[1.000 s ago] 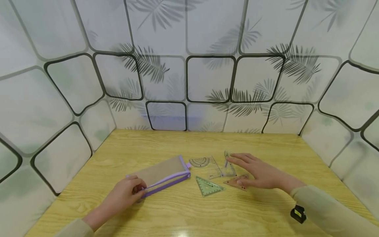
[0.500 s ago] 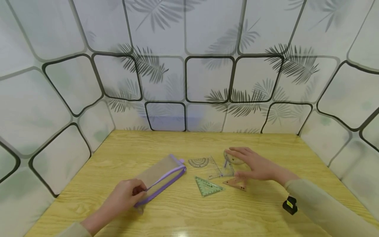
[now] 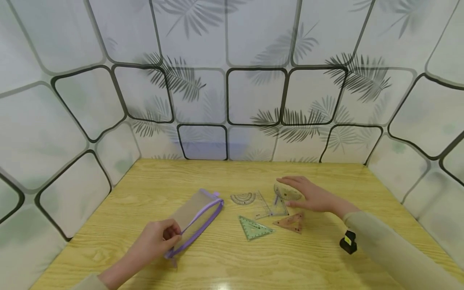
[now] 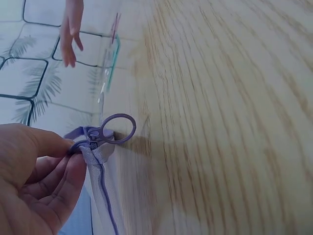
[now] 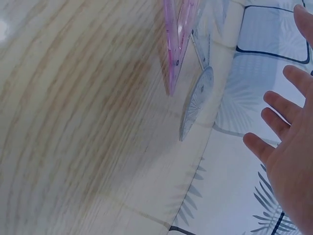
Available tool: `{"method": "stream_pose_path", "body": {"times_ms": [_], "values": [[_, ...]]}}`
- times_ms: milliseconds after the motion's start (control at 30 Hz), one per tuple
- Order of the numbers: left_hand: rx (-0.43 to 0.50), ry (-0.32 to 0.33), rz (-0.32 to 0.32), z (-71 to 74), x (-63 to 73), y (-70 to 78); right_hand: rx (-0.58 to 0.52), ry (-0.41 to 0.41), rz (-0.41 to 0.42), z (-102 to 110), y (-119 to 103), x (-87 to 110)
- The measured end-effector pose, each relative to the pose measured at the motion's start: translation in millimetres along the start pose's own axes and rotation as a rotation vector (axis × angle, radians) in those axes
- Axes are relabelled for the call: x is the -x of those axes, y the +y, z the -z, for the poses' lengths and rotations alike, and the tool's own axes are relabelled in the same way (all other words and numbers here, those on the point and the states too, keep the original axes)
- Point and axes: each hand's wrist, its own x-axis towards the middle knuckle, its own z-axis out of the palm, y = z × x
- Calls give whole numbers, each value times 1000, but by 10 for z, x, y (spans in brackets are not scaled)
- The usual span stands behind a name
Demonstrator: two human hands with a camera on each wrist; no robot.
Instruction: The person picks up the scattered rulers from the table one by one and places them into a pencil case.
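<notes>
A mesh pencil case [image 3: 193,207] with purple zip edging lies tilted on the table, its zip side gaping. At its near end my left hand [image 3: 154,239] pinches the edge between thumb and fingers; a purple zip-pull ring [image 4: 134,128] stands beside them in the left wrist view. My right hand [image 3: 315,196] hovers, fingers spread, over a clear protractor [image 3: 288,194]. Just nearer lies a pinkish-orange set square [image 3: 294,222]. To its left is a green set square [image 3: 253,229], with a clear set square [image 3: 269,213] behind. The right wrist view shows nothing between the fingers.
Another clear piece with a protractor scale [image 3: 243,198] lies right of the pencil case. The wooden table [image 3: 224,257] meets a patterned curtain [image 3: 257,96] at the back and sides. A small black and yellow device [image 3: 349,241] sits by the right sleeve.
My left hand has swung the pencil case's far end left and toward me, and its opening gapes wider. My right hand has lifted back from the pinkish-orange set square, uncovering it and the protractor.
</notes>
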Motion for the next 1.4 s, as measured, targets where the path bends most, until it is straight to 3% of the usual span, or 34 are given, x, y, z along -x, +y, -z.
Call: {"method": "stream_pose_path", "body": {"times_ms": [467,733,1400], "values": [[177,-16,191,-19,50,59,-81,-67,-55,-18,64,-98],[329,-19,285,-18,36,79,-89,-66,-73,-15,93,-137],[595,-79,408,-67,0,143,-161,-45,-105,-43,216,-310]]}}
